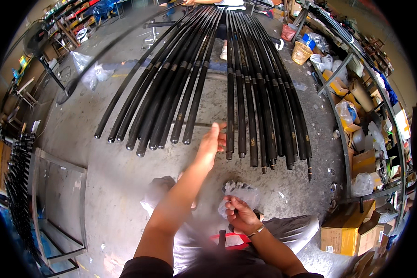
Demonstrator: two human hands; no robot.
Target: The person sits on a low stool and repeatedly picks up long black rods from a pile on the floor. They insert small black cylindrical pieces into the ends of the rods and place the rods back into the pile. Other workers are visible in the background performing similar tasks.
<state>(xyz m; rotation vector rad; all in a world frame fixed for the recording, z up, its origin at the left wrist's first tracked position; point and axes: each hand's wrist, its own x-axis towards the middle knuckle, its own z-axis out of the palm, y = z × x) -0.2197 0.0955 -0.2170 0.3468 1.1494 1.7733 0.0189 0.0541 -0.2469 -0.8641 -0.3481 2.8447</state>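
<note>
Long black poles that look like fishing rods lie in two groups, a left group (176,92) and a right group (259,102), their thick ends toward me. My left hand (211,144) is reached forward between the groups, thumb up and apart from the fingers. Its fingertips are beside the leftmost pole (230,120) of the right group; whether they touch it is hard to tell. Close to my lap, my right hand (242,217) is closed in a pinch; anything between the fingertips is too small to name. Just beyond it is a clear plastic bag (245,196) with greyish contents.
A red-edged tray (236,241) is near my lap. Metal frame (84,208) and bundled black rods (21,185) stand at left, a fan (37,39) farther back. On the right are a loaded shelf rack (396,134), a cardboard box (340,234) and a yellow basket (301,53). A person's hand (197,2) shows at the far end.
</note>
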